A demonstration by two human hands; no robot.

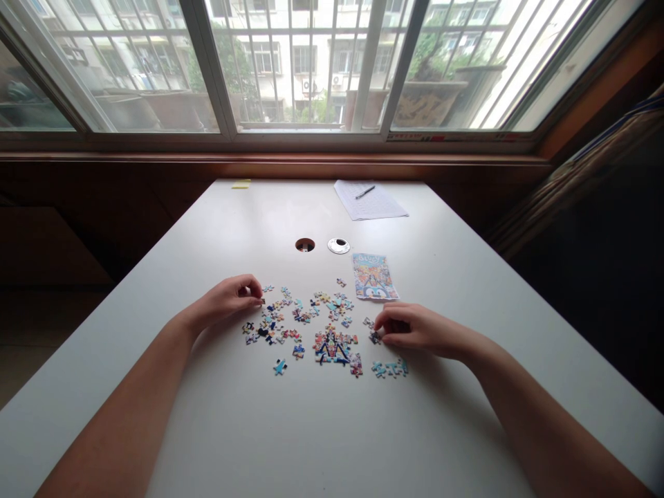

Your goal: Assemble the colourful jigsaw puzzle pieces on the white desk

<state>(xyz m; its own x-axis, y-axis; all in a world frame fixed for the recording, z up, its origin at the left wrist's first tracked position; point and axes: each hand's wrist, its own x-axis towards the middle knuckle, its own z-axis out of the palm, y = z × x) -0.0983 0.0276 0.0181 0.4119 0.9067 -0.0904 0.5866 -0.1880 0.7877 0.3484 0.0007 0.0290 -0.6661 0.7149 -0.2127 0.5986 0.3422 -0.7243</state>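
Puzzle pieces point(290, 321) lie scattered face-up on the surface point(270, 429) between both hands, left hand point(228, 299) fingers pinching one piece at the scatter's edge, right hand point(415, 328) fingers pinching another beside the assembled cluster point(335, 346), near the reference picture point(374, 277).
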